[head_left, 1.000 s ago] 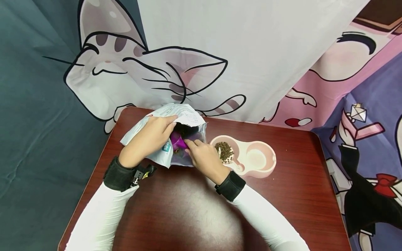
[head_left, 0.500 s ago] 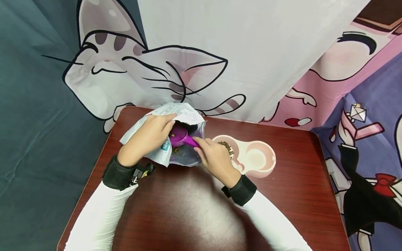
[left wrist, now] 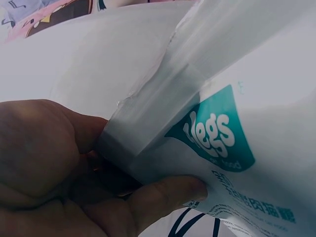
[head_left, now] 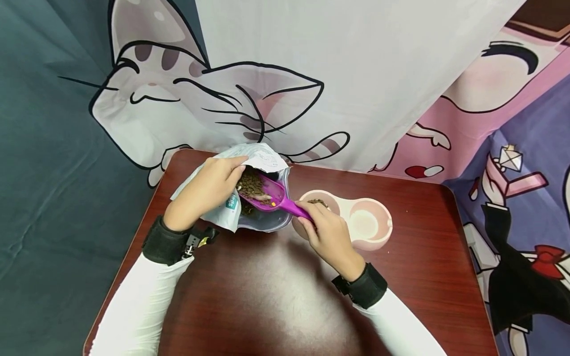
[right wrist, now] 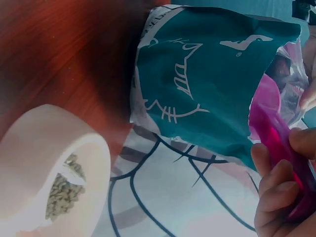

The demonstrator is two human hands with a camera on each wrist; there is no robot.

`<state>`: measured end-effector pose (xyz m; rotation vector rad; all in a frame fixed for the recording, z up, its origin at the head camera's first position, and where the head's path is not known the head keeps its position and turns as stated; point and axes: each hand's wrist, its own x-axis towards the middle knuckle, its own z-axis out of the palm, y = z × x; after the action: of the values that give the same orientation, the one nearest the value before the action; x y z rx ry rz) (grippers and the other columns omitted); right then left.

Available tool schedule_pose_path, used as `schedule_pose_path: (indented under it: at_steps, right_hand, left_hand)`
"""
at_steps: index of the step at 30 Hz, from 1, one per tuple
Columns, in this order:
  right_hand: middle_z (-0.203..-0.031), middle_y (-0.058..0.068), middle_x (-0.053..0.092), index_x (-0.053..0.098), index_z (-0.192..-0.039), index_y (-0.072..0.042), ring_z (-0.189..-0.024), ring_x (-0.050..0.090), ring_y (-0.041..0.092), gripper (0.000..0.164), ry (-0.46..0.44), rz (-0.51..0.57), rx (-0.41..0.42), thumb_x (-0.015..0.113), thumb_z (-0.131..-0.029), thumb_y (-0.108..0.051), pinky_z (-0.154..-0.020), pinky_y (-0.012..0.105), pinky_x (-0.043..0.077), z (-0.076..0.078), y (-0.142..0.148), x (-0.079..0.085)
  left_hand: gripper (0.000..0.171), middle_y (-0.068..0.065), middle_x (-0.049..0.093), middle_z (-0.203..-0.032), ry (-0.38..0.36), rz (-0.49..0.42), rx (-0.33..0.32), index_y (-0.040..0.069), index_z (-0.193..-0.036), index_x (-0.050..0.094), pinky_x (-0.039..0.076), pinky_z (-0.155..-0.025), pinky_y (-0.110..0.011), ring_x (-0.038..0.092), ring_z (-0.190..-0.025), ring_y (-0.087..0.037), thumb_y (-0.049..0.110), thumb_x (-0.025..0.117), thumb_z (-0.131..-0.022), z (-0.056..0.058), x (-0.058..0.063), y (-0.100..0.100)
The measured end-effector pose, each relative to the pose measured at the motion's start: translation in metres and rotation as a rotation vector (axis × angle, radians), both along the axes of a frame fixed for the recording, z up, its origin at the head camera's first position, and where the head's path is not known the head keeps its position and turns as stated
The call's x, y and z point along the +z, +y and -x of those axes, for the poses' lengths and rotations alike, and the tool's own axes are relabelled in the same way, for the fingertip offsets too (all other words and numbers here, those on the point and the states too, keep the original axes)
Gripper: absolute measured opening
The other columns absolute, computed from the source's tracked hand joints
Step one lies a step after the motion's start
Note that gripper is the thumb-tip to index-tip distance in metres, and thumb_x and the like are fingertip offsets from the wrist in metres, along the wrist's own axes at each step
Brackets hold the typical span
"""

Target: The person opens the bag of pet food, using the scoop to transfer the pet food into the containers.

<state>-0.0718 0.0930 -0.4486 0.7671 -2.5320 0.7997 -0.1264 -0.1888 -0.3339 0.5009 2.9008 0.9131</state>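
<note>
My left hand [head_left: 206,190] holds the torn upper edge of a white and teal cat food bag [head_left: 265,159], thumb and fingers on either side of it in the left wrist view. The bag's mouth gapes toward the right. My right hand [head_left: 333,237] grips the handle of a purple scoop [head_left: 291,206] whose bowl is at the bag's mouth. Brown kibble [head_left: 250,184] lies heaped in the scoop, with a few paler bits. In the right wrist view the fingers curl round the scoop handle [right wrist: 281,140], and the teal side of the bag [right wrist: 212,74] faces the camera.
A pink and white double pet bowl [head_left: 346,203] stands right of the bag. Its left dish, partly covered by my right hand, contains kibble [right wrist: 66,192]; its right dish [head_left: 364,225] shows a pale bottom. Printed cloth [head_left: 378,74] hangs behind the brown table [head_left: 427,277].
My right hand has moved right and toward me, drawing the scoop back toward the bag's mouth. Kibble now shows in it. The left hand stays on the bag.
</note>
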Motion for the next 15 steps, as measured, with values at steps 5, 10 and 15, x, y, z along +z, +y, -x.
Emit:
schedule_pose_path:
  at_steps: [5, 10, 15]
  right_hand:
    - [-0.111, 0.002, 0.073, 0.067, -0.133, -0.012, -0.093, 0.069, 0.018, 0.034, -0.039, 0.068, 0.028, 0.067, -0.100, -0.020, -0.076, 0.041, 0.058, -0.004, 0.012, -0.006]
    - [-0.110, 0.002, 0.072, 0.066, -0.137, -0.012, -0.088, 0.064, 0.015, 0.041, -0.084, 0.163, 0.055, 0.071, -0.097, -0.015, -0.074, 0.036, 0.054, -0.006, 0.021, -0.018]
    - [-0.119, 0.002, 0.071, 0.065, -0.137, -0.010, -0.100, 0.066, 0.016, 0.041, -0.165, 0.235, 0.082, 0.071, -0.096, -0.009, -0.094, 0.038, 0.053, -0.009, 0.023, -0.029]
  left_hand:
    - [0.040, -0.020, 0.060, -0.144, -0.005, 0.019, 0.016, -0.001, -0.144, 0.059, 0.043, -0.115, -0.054, 0.054, -0.138, -0.034, 0.012, 0.047, -0.108, 0.002, 0.001, -0.004]
    - [0.039, -0.021, 0.061, -0.143, -0.003, 0.004, 0.025, -0.002, -0.142, 0.060, 0.043, -0.115, -0.054, 0.055, -0.137, -0.035, 0.012, 0.047, -0.107, 0.005, 0.001, -0.007]
    - [0.039, -0.021, 0.062, -0.142, 0.000, -0.007, 0.037, -0.002, -0.142, 0.061, 0.044, -0.114, -0.054, 0.056, -0.136, -0.034, 0.013, 0.048, -0.107, 0.007, 0.001, -0.007]
